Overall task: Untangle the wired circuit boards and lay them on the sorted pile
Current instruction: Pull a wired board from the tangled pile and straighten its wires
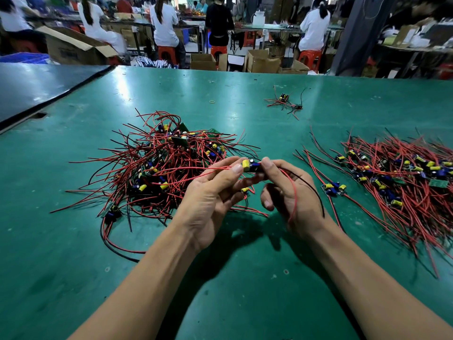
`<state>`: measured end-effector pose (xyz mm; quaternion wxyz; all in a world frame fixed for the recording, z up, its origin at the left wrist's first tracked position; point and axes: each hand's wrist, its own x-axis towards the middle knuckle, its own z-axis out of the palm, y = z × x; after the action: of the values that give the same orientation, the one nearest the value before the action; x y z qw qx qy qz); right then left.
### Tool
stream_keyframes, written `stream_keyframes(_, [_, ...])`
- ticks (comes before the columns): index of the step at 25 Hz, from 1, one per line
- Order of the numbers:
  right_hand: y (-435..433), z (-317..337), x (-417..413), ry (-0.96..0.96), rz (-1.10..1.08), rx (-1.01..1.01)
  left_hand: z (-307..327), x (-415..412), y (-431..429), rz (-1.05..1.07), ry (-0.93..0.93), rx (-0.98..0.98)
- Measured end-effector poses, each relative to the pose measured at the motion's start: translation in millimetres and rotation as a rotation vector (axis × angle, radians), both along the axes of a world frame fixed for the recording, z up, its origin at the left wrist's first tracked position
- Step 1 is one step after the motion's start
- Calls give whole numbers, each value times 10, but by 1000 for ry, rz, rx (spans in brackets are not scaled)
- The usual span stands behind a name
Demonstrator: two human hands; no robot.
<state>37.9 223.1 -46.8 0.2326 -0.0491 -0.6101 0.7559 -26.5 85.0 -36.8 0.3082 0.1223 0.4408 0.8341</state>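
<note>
A tangled heap of circuit boards (166,163) with red and black wires lies left of centre on the green table (245,278). The sorted pile (402,177), wires combed toward me, lies at the right. Between them, above the table, both hands hold one small board (250,166) with a yellow part and a blue part. My left hand (210,197) pinches its left end, and red wires run from there back into the heap. My right hand (286,195) pinches its right end, with a red and a black wire looping over the palm and wrist.
A few stray wired boards (285,101) and a rubber band (212,102) lie farther back on the table. A dark board (36,87) overlaps the table's left corner. Beyond the far edge sit cardboard boxes (262,61) and people on red stools at benches.
</note>
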Motion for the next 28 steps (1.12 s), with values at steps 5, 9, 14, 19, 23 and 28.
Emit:
stream_keyframes(5, [126, 32, 49, -158, 203, -352, 0, -2, -20, -170, -151, 85])
stream_keyframes(9, [120, 25, 99, -255, 343, -196, 13, 47, -24, -368, -171, -120])
stream_keyframes(14, [58, 51, 82, -280, 373, -286, -30, 80, 2, -306, -88, -74])
stream_keyframes(19, [12, -17, 10, -323, 364, -476, -69, 41, 11, -258, -54, -87])
stream_keyframes(23, [30, -28, -30, -341, 271, -600, -90, 39, 8, -266, -13, -130])
stream_keyframes(28, [11, -80, -44, -348, 123, -325, -133, 59, 37, -287, 19, -200])
